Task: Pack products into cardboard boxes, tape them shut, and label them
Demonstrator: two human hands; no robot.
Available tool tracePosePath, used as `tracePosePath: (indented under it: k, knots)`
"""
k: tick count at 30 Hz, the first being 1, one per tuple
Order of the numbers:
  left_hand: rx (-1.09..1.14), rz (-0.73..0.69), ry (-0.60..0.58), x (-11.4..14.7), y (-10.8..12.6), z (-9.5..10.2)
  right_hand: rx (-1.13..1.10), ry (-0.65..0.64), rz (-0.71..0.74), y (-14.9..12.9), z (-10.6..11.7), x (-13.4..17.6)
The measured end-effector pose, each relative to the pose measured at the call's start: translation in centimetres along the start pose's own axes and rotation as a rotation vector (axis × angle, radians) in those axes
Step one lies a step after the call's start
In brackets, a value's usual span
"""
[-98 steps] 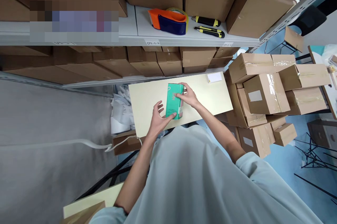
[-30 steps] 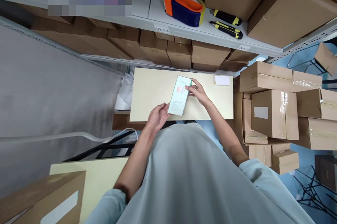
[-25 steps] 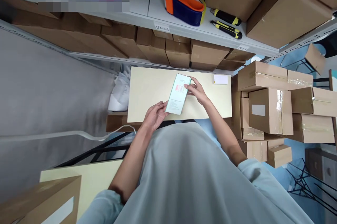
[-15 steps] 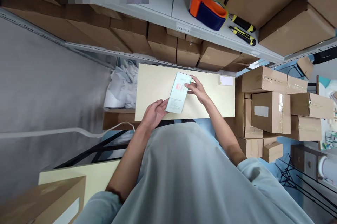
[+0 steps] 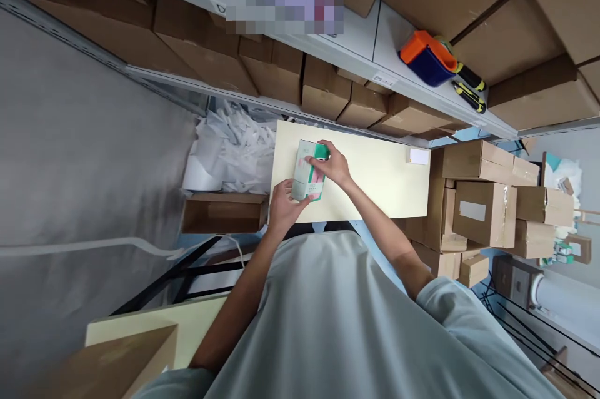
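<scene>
Between my hands, above the cream tabletop (image 5: 375,189), is a small product box (image 5: 303,179) in pale mint and green with pink pictures. It is turned so that two of its long faces show. My left hand (image 5: 285,204) grips its lower end, thumb across the bottom corner. At the upper right, my right hand (image 5: 334,164) holds it with fingers over the top and side. A small white box (image 5: 417,156) lies at the table's far right corner.
Cardboard boxes (image 5: 485,211) are stacked right of the table. White packing scraps (image 5: 234,149) and an open carton (image 5: 225,214) are at its left. A shelf overhead bears an orange and blue tape dispenser (image 5: 427,60) and utility knives (image 5: 470,96).
The product box has been rotated in my hands, from its pale text face to an edge view showing a green and pink face. My view has swung left.
</scene>
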State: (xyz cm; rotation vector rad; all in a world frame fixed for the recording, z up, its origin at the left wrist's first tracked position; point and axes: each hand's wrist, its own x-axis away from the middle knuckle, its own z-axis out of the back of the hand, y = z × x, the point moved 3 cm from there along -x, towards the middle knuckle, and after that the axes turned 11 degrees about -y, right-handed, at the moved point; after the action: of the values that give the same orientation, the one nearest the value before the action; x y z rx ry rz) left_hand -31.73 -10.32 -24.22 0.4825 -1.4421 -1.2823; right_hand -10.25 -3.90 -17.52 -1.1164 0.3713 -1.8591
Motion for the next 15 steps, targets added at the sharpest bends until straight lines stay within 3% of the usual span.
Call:
tracePosePath:
  k: [4, 7, 11, 15]
  knots:
    - [0.244, 0.063, -0.034, -3.1, -3.5, 0.2, 0.189, 0.004, -0.015, -3.1, -1.7, -1.2]
    - [0.395, 0.049, -0.028, -4.8, -4.7, 0.6, 0.256, 0.019, 0.022, -4.9, -3.0, -1.0]
    - [0.532, -0.013, -0.1, -6.4, -4.7, 1.8, 0.322, 0.116, 0.156, -5.7, -5.1, 2.1]
    - [0.661, -0.083, -0.156, -6.7, -3.8, 3.8, 0.349, 0.159, 0.354, -4.2, -7.2, 6.7]
